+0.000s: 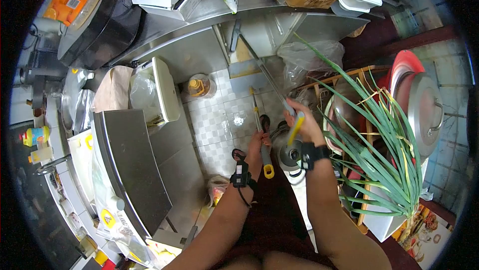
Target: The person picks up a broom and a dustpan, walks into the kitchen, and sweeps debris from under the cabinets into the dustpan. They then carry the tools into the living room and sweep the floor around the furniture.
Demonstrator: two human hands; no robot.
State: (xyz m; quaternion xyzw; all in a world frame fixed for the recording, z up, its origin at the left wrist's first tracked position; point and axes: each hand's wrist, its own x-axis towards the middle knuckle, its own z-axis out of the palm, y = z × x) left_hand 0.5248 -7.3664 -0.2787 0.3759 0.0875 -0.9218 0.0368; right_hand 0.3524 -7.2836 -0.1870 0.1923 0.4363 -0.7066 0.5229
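My left hand is closed around the grey-and-yellow handle of a long-handled dustpan. The dustpan's grey pan rests by the open base of the counter, over the tiled floor. In my right hand is the grey pole of a broom, its yellow end blurred near my wrist. The pole slants away to the upper left, down to a narrow grey head under the counter. Its bristles cannot be made out clearly. Both hands are low in front of my body, the right one slightly farther forward.
An oil bottle stands on the tiled floor. Long green onions lie over a rack at right, beside a large lidded pot. A steel counter is at left. A clear plastic bag hangs near the back counter.
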